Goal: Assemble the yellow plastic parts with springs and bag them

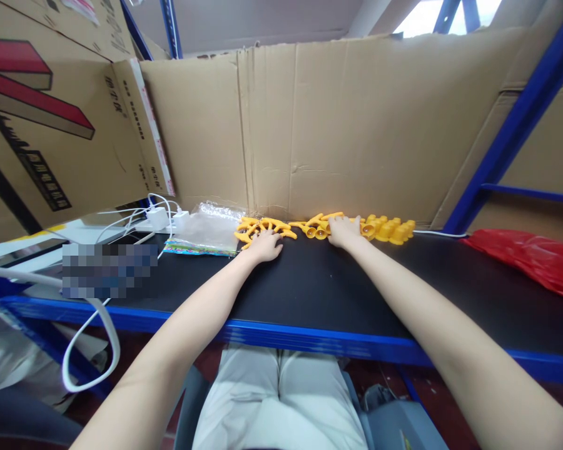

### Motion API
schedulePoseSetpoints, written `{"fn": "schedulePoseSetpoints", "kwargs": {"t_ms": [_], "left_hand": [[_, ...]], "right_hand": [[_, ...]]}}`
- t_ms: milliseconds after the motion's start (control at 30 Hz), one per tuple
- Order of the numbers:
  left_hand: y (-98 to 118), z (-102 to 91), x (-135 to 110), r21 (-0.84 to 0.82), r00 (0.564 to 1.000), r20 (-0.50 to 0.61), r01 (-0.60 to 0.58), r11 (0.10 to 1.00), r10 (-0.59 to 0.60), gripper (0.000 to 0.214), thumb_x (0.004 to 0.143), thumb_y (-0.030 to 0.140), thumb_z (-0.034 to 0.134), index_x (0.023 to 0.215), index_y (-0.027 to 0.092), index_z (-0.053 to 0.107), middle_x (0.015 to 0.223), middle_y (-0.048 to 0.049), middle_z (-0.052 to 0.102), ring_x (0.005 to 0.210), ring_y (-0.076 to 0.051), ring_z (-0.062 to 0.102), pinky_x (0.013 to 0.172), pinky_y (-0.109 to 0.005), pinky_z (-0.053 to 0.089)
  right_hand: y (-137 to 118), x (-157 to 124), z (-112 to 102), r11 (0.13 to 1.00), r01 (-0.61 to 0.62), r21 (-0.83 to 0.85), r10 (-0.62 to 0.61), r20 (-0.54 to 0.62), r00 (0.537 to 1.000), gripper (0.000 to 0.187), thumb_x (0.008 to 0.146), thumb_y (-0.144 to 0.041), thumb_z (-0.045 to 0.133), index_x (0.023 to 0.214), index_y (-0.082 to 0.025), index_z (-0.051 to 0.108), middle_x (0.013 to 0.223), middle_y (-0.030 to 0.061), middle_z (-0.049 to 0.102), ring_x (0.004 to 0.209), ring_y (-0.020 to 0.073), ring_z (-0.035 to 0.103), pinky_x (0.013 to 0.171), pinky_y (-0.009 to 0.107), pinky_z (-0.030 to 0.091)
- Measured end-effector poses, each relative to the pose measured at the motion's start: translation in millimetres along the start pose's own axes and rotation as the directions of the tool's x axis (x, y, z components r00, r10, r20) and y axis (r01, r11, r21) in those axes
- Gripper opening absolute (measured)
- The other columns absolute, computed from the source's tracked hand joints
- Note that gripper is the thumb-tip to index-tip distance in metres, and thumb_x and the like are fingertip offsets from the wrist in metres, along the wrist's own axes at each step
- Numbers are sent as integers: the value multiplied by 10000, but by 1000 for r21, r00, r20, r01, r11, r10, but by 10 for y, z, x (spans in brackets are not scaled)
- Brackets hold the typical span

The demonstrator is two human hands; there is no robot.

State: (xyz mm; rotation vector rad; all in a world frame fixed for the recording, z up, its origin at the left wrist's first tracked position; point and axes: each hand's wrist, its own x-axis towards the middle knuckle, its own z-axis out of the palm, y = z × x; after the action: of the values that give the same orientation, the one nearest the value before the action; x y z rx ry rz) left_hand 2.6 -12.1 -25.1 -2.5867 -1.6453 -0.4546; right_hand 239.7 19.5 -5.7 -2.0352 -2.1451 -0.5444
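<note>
Both my arms reach across a black table top [309,281] to its far edge. My left hand [264,245] rests on a pile of orange branching plastic pieces [258,226], its fingers curled over them. My right hand [344,232] lies on more orange pieces with small yellow cups [316,228], fingers bent down among them. Just right of that hand stands a tight row of yellow plastic caps [391,229]. What either hand grips is hidden under the fingers.
A cardboard wall [338,125] backs the table. A clear plastic bag [209,228] lies at the left, beside white chargers and cables [162,217]. A red plastic bag [535,259] lies at the right. Blue shelf posts [511,137] frame the table.
</note>
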Motion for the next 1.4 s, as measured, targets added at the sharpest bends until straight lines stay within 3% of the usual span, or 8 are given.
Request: {"fn": "schedulePoseSetpoints", "kwargs": {"t_ms": [100, 267, 400, 567, 833, 933, 1167, 1400], "left_hand": [[3, -1, -13, -2, 997, 75, -11, 1000, 11, 346, 868, 333, 400, 1148, 223, 571, 1303, -118, 483, 1234, -319, 392, 972, -598, 300], [-7, 30, -11, 24, 997, 80, -11, 1000, 9, 388, 888, 363, 357, 1193, 219, 548, 1355, -122, 441, 1247, -318, 374, 987, -608, 273], [-2, 36, -9, 55, 996, 88, 11, 998, -15, 424, 896, 406, 321, 1230, 233, 520, 1444, -106, 332, 1274, -346, 332, 967, -641, 265], [10, 30, -13, 98, 998, 67, 5, 995, -11, 408, 895, 393, 318, 1180, 237, 564, 1379, -94, 418, 1229, -351, 377, 963, -606, 299], [-69, 71, 29, 82, 997, -79, 28, 996, -22, 404, 830, 128, 353, 1184, 210, 529, 1228, -128, 497, 1144, -307, 455, 930, -556, 340], [-122, 83, 50, 70, 991, -118, 78, 994, -70, 348, 848, 170, 367, 1156, 190, 526, 1222, -138, 496, 1117, -302, 477, 906, -517, 370], [-194, 93, 76, 84, 990, -100, 112, 990, -103, 303, 848, 280, 444, 1118, 176, 536, 1166, -152, 552, 1091, -329, 496, 895, -517, 356], [-230, 108, 120, -73, 982, -131, 129, 989, -138, 315, 806, 283, 551, 1112, 213, 565, 1112, -104, 610, 1060, -292, 531, 913, -472, 346]], "right_hand": [[92, -60, -81, 999, 28, 36, -29, 23, 999, 505, 761, -254, 561, 1242, -128, 472, 1290, 182, 495, 1212, 316, 398, 987, 633, 188], [329, -192, -176, 988, 35, 153, -31, -31, 999, 546, 765, -326, 569, 1276, -171, 456, 1345, 145, 454, 1232, 328, 378, 984, 620, 229], [585, -253, -35, 941, -12, 340, 87, -207, 975, 484, 801, -322, 504, 1256, -161, 490, 1300, 135, 503, 1185, 310, 453, 974, 528, 326], [814, -256, 170, 884, 12, 467, 113, -238, 965, 409, 772, -301, 530, 1152, -156, 573, 1192, 139, 578, 1123, 311, 518, 920, 494, 409], [792, -237, 209, 851, 121, 511, 24, -268, 963, 385, 754, -293, 567, 1121, -179, 597, 1157, 120, 602, 1104, 293, 540, 951, 471, 408], [781, -241, 224, 849, 134, 511, 4, -260, 966, 383, 760, -290, 568, 1126, -178, 596, 1166, 117, 601, 1107, 288, 542, 956, 469, 409], [783, -232, 246, 842, 165, 515, -29, -261, 965, 384, 758, -278, 582, 1128, -177, 599, 1175, 124, 599, 1107, 285, 548, 965, 458, 414], [794, -215, 261, 835, 179, 521, -45, -259, 965, 400, 759, -274, 577, 1144, -163, 592, 1185, 130, 595, 1116, 276, 543, 976, 449, 406]]}}
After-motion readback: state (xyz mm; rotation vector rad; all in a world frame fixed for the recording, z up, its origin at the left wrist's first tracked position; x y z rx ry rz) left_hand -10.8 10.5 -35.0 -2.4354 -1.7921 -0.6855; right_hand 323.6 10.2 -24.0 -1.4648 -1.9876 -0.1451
